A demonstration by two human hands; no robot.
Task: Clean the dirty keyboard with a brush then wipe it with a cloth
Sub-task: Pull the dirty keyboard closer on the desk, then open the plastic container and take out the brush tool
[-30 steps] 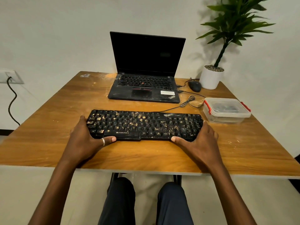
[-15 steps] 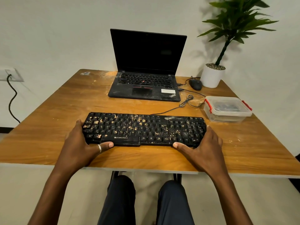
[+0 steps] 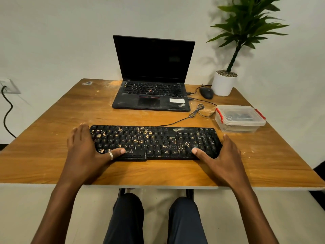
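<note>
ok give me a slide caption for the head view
Left hand and right hand at either end of the crumb-covered keyboard on the table, thumbs on its front keys, laptop behind.

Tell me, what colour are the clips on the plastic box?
Red clips on the clear box, seen in the head view.
</note>
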